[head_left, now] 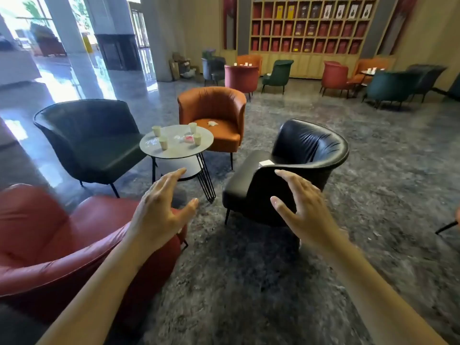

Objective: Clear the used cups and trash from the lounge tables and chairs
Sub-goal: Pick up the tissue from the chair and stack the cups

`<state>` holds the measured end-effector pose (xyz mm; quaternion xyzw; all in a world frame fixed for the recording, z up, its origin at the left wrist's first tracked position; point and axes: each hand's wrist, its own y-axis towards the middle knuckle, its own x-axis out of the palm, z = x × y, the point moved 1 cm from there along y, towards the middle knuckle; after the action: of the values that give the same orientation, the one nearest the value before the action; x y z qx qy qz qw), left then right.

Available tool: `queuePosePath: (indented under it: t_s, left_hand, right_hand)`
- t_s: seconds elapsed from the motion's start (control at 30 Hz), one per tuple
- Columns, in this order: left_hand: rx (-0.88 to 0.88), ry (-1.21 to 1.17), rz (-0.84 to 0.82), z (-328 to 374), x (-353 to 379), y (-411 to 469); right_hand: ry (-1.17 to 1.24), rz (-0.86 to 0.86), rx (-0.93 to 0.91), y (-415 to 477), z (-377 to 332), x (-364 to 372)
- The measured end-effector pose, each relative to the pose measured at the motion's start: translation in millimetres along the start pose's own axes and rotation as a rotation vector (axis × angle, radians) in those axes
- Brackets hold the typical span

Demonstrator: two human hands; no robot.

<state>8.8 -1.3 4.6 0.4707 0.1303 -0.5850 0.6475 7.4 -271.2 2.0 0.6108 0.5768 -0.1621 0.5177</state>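
- In the foreground, the left hand [159,215] and the right hand [301,210] hung spread wide and empty, touching nothing. Probably raised ready, since no trash was within reach.
- Just beyond the right hand, a black chair [306,150] had a white paper slip [265,163] on its seat, likely trash.
- Past the hands, a round table [181,151] carried four paper cups [163,143], upright and apart, roughly one per seat. Contents could not be told.
- Between the cups lay a clear wrapper [151,141] and a pink wrapper [188,138], flat on the top.
- Behind the table, an orange chair [211,105] held a crumpled tissue [212,123] on its cushion.
- Far back, two more tables had cups [245,64] too. The wall shelf [311,26] cubbies held red and yellow boxes.
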Motion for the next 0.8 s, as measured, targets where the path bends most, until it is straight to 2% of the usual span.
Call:
queuePosePath:
  t_s: [0.23, 0.47, 0.63, 0.8]
  left_hand:
    - [-0.112, 0.052, 0.008, -65.9, 42.9, 74.7]
    - [-0.199, 0.103, 0.02, -133.1, 111.1, 204.3]
    - [-0.297, 0.235, -0.007, -172.8, 133.9, 292.7]
    - [-0.463, 0.332, -0.038, -233.8, 131.0, 335.3]
  right_hand:
    - [0.038, -0.043, 0.027, 93.0, 53.1, 63.1]
    - [0.033, -0.078, -0.034, 238.8, 137.3, 122.9]
    - [0.014, -0.206, -0.089, 358.1, 183.8, 159.5]
    - [0.062, -0.387, -0.2, 456.8, 191.0, 229.1]
